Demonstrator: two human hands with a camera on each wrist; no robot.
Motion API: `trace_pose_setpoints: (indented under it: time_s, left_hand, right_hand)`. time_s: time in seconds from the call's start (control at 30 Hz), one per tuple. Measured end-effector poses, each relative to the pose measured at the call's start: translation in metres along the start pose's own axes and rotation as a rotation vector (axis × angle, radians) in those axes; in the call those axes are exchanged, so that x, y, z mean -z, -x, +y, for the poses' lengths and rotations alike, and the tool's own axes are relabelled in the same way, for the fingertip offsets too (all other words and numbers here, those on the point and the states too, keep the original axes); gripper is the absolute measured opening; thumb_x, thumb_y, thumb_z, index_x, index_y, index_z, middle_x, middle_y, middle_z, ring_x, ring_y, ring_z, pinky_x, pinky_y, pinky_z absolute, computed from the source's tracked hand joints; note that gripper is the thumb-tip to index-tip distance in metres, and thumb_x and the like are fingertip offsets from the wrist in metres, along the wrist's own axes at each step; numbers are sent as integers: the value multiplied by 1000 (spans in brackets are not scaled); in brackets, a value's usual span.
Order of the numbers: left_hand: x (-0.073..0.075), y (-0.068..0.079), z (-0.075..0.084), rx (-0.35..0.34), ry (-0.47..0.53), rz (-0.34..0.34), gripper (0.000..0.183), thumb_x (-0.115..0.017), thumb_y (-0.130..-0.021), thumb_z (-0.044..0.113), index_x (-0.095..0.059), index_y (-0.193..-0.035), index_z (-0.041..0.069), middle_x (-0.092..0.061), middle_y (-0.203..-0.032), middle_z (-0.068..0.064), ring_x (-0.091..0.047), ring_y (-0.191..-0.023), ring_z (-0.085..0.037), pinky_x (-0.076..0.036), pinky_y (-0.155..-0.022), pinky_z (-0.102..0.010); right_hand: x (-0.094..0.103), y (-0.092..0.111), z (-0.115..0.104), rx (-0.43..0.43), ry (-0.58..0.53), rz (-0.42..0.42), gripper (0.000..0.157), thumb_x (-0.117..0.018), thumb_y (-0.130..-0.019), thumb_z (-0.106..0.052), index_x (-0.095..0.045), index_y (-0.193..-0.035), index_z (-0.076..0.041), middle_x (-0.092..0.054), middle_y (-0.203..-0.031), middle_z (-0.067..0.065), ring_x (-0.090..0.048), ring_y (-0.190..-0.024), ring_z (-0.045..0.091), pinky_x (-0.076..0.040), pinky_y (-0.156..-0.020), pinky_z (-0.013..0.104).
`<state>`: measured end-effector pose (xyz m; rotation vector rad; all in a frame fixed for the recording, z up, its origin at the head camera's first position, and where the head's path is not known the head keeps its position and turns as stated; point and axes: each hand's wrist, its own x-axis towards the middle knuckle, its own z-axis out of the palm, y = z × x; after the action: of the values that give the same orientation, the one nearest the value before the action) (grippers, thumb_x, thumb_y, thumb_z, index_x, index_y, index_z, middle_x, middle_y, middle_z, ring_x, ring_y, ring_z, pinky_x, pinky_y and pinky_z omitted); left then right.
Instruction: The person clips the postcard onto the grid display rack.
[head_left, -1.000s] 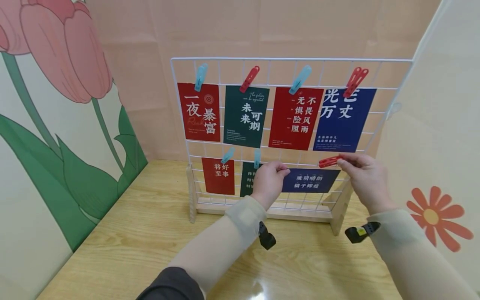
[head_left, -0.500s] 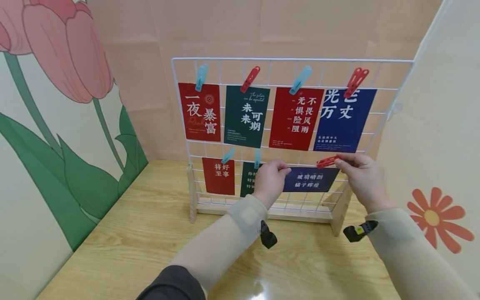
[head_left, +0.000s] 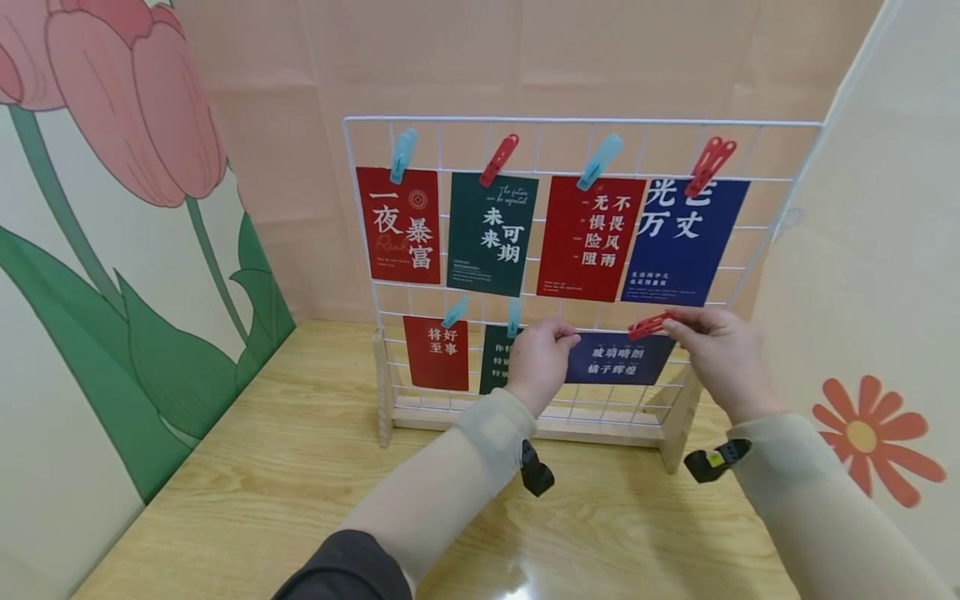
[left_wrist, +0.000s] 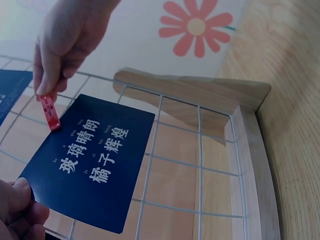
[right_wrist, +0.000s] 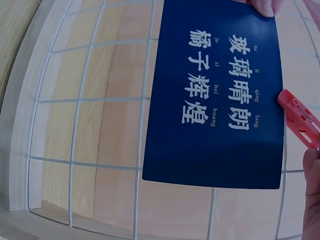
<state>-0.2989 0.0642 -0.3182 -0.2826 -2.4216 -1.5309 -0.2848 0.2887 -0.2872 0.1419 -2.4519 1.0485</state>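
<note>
A dark blue card with white characters (head_left: 619, 372) lies wide against the lower right of a white wire grid (head_left: 592, 119). My left hand (head_left: 542, 367) pinches the card's left end between thumb and fingertips; in the left wrist view the thumb presses on its corner. My right hand (head_left: 726, 358) grips a red clothespin (head_left: 649, 325) by its handle end. The pin's tip is right at the card's upper edge, as the right wrist view shows too. Part of a small green card (head_left: 495, 362) is hidden behind my left hand.
Several red, green and blue cards hang above, among them a blue card (head_left: 686, 250) under red clothespins (head_left: 711, 167). A small red card (head_left: 437, 354) hangs lower left. The grid stands in a wooden base (head_left: 600, 431) on a wood-grain table (head_left: 300, 467).
My right hand has moved slightly left with the red clothespin, bringing its tip closer over the card's top edge. My left hand has stayed nearly still on the card.
</note>
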Motion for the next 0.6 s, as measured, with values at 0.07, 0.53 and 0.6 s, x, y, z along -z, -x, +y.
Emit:
trace_pose_setpoints:
  time_s: [0.07, 0.53, 0.6]
  left_hand:
    - [0, -1, 0, 14, 10, -3, 6, -64, -92, 23, -69, -96, 21, -64, -87, 12, -57, -77, -9, -51, -69, -22]
    - [0, 2, 0, 16, 22, 3, 7, -64, -92, 23, -70, -97, 22, -65, -88, 12, -58, -78, -7, -52, -72, -23]
    - [0, 2, -1, 14, 18, 5, 8, -64, -92, 24, -70, -97, 21, -65, -88, 12, -58, -78, -7, -52, -72, -23]
  right_hand:
    - [-1, 0, 0, -2, 4, -12, 40, -56, -97, -38, -65, -121, -7, -64, -106, 8, -50, -78, 17, -41, -57, 21]
    - [-3, 2, -1, 34, 66, -20, 38, -55, -98, -33, -63, -125, -8, -64, -111, 12, -52, -86, 21, -42, -61, 17]
    - [-3, 3, -2, 39, 68, -10, 37, -55, -98, -31, -63, -125, -8, -65, -110, 11, -52, -86, 20, -42, -62, 16]
